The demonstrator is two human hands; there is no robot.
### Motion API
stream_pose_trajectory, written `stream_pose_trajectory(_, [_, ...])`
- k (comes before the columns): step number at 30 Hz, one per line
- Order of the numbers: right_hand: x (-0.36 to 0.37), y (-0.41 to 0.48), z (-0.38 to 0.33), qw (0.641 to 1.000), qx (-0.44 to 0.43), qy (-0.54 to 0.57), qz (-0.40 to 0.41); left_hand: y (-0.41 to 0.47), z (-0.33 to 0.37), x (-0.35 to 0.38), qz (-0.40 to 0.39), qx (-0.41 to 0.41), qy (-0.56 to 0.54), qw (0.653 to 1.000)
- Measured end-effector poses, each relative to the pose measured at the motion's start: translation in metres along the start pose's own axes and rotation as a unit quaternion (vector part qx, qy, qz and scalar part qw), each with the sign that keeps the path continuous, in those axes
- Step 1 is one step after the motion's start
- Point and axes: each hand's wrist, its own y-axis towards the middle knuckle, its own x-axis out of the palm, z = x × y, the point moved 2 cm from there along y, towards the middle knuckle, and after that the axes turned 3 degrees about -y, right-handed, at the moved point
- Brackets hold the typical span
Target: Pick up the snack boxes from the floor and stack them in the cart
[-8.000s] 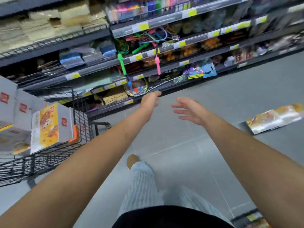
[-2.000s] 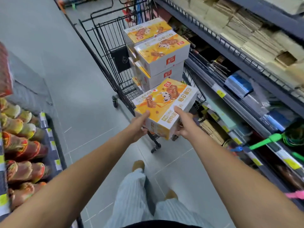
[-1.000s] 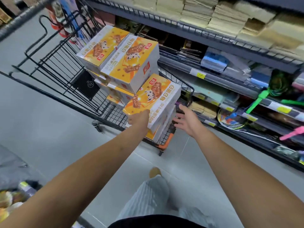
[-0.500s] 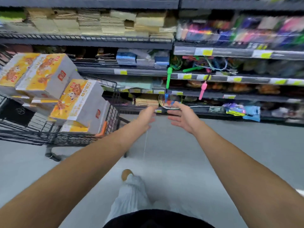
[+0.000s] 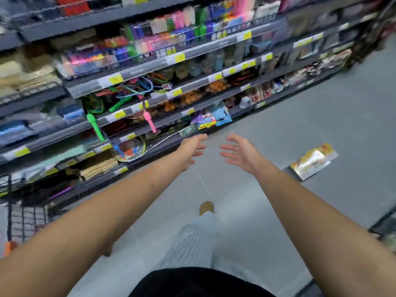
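Swung round from the cart [image 5: 25, 219], I now see the box [image 5: 314, 161] flat on the floor [image 5: 321, 125], right of my spread, empty fingers [image 5: 229, 151], long axis slanting away rightward, right hand [image 5: 240, 155] nearer.

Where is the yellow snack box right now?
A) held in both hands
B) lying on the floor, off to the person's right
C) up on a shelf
B: the snack box lies flat on the grey floor, beyond the right hand. That hand and the left hand are both open and hold nothing.
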Motion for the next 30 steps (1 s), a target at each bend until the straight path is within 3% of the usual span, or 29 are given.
stream_pose_trajectory(11, [-0.241,0.047,-0.045,0.982,0.019,0.095,0.163,0.131,0.093,0.244,-0.153,-0.022,0.098,0.983])
stream_pose_trajectory(23, [-0.441,0.073,-0.055,0.928,0.047,0.227,0.290,0.189,0.159,0.490,-0.307,-0.038,0.265,0.913])
stream_pose_trajectory(30, [-0.542,0.090,-0.053,0.901,0.052,0.287,0.321,0.227,0.161,0.600,-0.328,-0.058,0.335,0.881])
